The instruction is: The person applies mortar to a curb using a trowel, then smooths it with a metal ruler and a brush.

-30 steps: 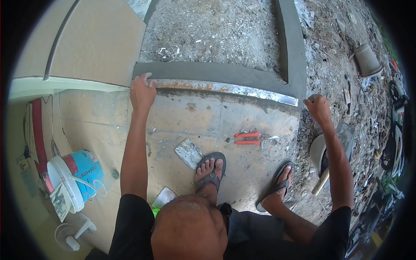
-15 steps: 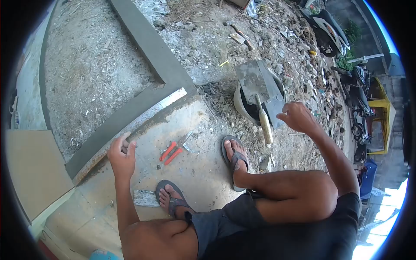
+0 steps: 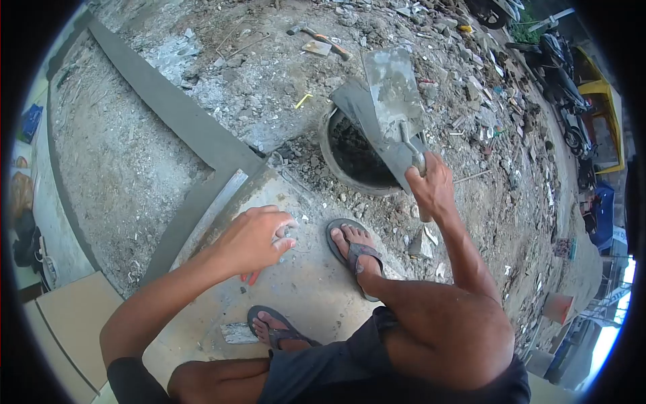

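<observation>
My right hand point(image 3: 434, 185) is wrapped round the handle of a trowel point(image 3: 393, 87), whose broad blade is smeared with cement. Under that blade, a second flat grey plate point(image 3: 363, 111) lies across the rim of a bucket point(image 3: 330, 151) with dark wet mix inside. My left hand point(image 3: 259, 236) hovers over the concrete slab with its fingers curled; a small grey lump seems to be between thumb and fingers, too small to name. Below this hand, the red handles of a tool point(image 3: 251, 277) show in part, the rest hidden.
A smooth grey cement ledge point(image 3: 168, 111) turns a corner beside a metal strip point(image 3: 219, 195). Rubble surrounds a hammer point(image 3: 319, 40) and a yellow piece point(image 3: 303, 101). My sandalled feet rest on the slab point(image 3: 296, 296). Motorbikes point(image 3: 565, 87) stand at the right.
My right hand has closed on the trowel handle, and the trowel has been lifted and shifted, uncovering more of the bucket. My left hand has moved right, over the red-handled tool. The view has shifted.
</observation>
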{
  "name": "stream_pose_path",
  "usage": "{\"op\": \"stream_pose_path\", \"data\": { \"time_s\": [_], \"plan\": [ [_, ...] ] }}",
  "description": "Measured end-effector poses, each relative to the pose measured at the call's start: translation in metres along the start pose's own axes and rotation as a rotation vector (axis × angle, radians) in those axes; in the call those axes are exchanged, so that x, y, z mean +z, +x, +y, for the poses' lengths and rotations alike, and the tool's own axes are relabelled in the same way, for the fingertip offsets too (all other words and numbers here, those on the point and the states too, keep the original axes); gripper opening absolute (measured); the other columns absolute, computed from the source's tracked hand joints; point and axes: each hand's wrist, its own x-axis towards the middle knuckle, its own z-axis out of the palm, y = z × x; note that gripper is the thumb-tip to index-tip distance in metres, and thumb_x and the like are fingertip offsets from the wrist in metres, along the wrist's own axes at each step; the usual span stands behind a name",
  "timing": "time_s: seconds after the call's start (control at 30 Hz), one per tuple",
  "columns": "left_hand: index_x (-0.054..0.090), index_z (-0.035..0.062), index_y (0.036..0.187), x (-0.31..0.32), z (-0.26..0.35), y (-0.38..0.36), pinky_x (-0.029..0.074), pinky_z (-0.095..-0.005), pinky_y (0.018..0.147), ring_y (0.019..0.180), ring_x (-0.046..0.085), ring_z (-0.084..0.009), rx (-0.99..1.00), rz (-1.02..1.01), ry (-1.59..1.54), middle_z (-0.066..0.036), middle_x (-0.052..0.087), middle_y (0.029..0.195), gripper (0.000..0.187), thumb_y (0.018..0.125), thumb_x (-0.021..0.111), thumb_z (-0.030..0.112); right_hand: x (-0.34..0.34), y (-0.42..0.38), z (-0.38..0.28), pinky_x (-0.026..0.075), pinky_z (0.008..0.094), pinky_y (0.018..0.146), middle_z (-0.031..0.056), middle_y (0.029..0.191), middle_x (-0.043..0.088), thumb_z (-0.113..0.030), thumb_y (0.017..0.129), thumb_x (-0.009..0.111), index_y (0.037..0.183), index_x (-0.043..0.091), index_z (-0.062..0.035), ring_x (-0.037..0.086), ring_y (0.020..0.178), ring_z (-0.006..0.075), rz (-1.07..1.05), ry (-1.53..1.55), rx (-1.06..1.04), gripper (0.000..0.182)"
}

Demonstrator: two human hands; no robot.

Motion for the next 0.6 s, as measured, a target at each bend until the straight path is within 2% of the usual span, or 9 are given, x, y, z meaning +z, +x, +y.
{"op": "stream_pose_path", "data": {
  "time_s": [0.1,0.2,0.27,0.3,0.37,0.4,0.47,0.53,0.6],
  "plan": [
    [0.062,-0.0064,0.117,0.027,0.024,0.066,0.051,-0.0353,0.074,0.079,0.066,-0.0215,-0.071,0.065,-0.343,-0.015,0.067,0.093,0.041,0.089,0.067,0.023,-0.034,0.037,0.032,0.045,0.0511,0.073,0.0239,0.089,0.056,-0.028,0.082,0.057,0.087,0.055,0.0050,0.057,0.086,0.0407,-0.019,-0.027,0.172,0.033],
    [0.054,-0.0063,0.128,0.091,0.029,0.160,0.049,-0.0330,0.084,0.100,0.064,-0.0207,-0.318,0.246,-0.874,-0.017,0.065,0.118,0.057,0.098,0.056,0.041,-0.026,0.048,0.077,0.045,0.0475,0.071,0.0217,0.086,0.059,-0.030,0.081,0.056,0.086,0.057,0.0045,0.058,0.081,0.0366,0.002,-0.036,0.079,0.035],
    [0.041,-0.0078,0.140,0.120,0.038,0.208,0.039,-0.0372,0.105,0.128,0.050,-0.0279,-0.467,0.358,-1.243,-0.026,0.048,0.142,0.077,0.099,0.044,0.058,-0.015,0.053,0.095,0.045,0.0429,0.067,0.0177,0.079,0.061,-0.032,0.081,0.055,0.083,0.059,0.0040,0.058,0.073,0.0306,0.053,-0.033,0.017,0.037],
    [0.041,-0.0078,0.140,0.121,0.048,0.219,0.039,-0.0372,0.105,0.128,0.050,-0.0279,-0.470,0.360,-1.241,-0.026,0.048,0.142,0.077,0.099,0.044,0.058,-0.010,0.052,0.092,0.044,0.0406,0.066,0.0143,0.074,0.060,-0.034,0.082,0.056,0.082,0.060,0.0036,0.056,0.069,0.0267,0.029,0.173,0.159,0.037],
    [0.029,-0.0091,0.147,0.120,0.065,0.230,0.019,-0.0433,0.119,0.144,0.030,-0.0317,-0.494,0.471,-1.763,-0.030,0.030,0.153,0.095,0.096,0.026,0.071,-0.008,0.045,0.084,0.042,0.0352,0.062,0.0063,0.066,0.055,-0.035,0.084,0.056,0.078,0.062,0.0028,0.050,0.064,0.0167,0.000,0.380,0.302,0.039],
    [0.029,-0.0091,0.147,0.124,0.061,0.235,0.019,-0.0433,0.119,0.144,0.030,-0.0317,-0.499,0.466,-1.762,-0.030,0.030,0.153,0.095,0.096,0.026,0.071,-0.009,0.044,0.087,0.042,0.0352,0.062,0.0063,0.066,0.055,-0.035,0.084,0.056,0.078,0.062,0.0028,0.050,0.064,0.0167,0.000,0.379,0.308,0.039],
    [0.024,-0.0086,0.150,0.131,0.048,0.238,-0.001,-0.0471,0.121,0.150,0.011,-0.0339,-0.374,0.251,-2.077,-0.028,0.022,0.158,0.104,0.092,0.013,0.078,-0.009,0.042,0.093,0.042,0.0348,0.061,0.0064,0.067,0.056,-0.034,0.083,0.056,0.076,0.061,0.0019,0.051,0.064,0.0165,-0.038,0.372,0.295,0.037],
    [0.027,-0.0074,0.150,0.128,0.048,0.225,0.004,-0.0486,0.120,0.146,0.022,-0.0353,-0.332,0.228,-2.005,-0.025,0.030,0.155,0.103,0.092,0.012,0.077,-0.017,0.039,0.084,0.042,0.0349,0.061,0.0061,0.067,0.055,-0.034,0.083,0.056,0.077,0.061,0.0017,0.050,0.064,0.0165,-0.061,0.399,0.325,0.037],
    [0.035,-0.0055,0.146,0.129,0.056,0.221,0.009,-0.0490,0.119,0.138,0.032,-0.0331,-0.211,0.315,-1.869,-0.021,0.040,0.148,0.089,0.097,0.026,0.068,-0.033,0.034,0.071,0.042,0.0350,0.060,0.0063,0.068,0.055,-0.035,0.083,0.057,0.080,0.061,0.0018,0.050,0.064,0.0171,-0.082,0.403,0.363,0.037]
  ]
}}
